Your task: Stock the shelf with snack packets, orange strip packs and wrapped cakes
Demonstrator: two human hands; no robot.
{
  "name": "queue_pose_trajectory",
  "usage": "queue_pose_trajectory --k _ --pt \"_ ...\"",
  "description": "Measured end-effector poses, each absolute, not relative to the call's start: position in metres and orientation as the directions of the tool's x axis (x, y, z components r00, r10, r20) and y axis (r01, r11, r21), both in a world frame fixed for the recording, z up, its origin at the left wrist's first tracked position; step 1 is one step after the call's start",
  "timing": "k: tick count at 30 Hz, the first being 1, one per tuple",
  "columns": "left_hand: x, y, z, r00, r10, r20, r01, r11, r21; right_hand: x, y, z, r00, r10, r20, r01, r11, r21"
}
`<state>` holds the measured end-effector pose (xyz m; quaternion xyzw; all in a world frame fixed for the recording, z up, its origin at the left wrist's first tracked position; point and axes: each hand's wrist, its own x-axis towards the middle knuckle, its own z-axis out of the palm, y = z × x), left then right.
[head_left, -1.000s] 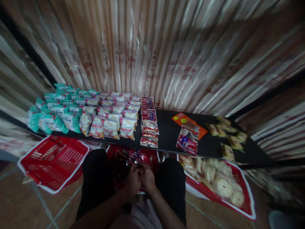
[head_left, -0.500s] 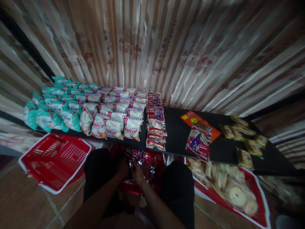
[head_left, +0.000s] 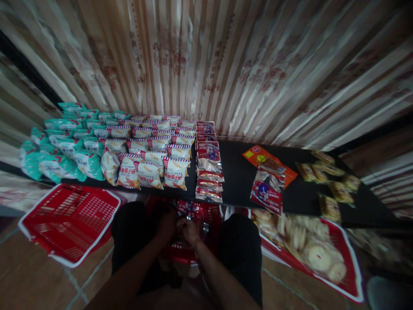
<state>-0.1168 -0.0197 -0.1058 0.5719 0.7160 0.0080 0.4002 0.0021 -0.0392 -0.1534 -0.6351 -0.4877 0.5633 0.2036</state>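
Red packets (head_left: 187, 207) lie in the basket (head_left: 213, 212) between the knees (head_left: 242, 230); the left hand (head_left: 167, 221) and right hand (head_left: 189, 230) seem to be gathering there. Whether either grip is clamped, I cannot tell. The next move likely calls for a sure pinch.

Red packets (head_left: 190, 207) shiny, foil-like; left basket (head_left: 74, 224) smooth plastic; shelf (head_left: 235, 172) matt

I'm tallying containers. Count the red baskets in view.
3: the left basket; the middle basket, between the knees; the right basket, holding pale round items. More could be hidden beneath the black table.
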Motion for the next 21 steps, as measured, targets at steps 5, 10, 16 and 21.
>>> queue_pose_trajectory --k 5,10,16,21 --pt "-0.116 -0.015 -0.076 0.007 0.880 -0.475 0.768 0.300 0.566 0.026 -0.042 -0.130 -0.105 0.849 -0.518 0.340 -0.459 -0.821" --pt "-0.111 -0.015 -0.047 0.021 0.935 -0.354 0.695 0.241 0.677 0.040 -0.052 -0.085 -0.160 0.852 -0.498 0.035 -0.500 -0.865" --pt "-0.100 -0.019 -0.021 0.018 0.974 -0.227 0.576 0.175 0.798 0.053 -0.064 -0.041 -0.157 0.862 -0.483 -0.130 -0.503 -0.855" --pt "-0.091 -0.027 0.018 0.085 0.985 -0.149 0.279 0.120 0.953 0.067 -0.076 -0.018 -0.202 0.819 -0.537 -0.081 -0.560 -0.824"
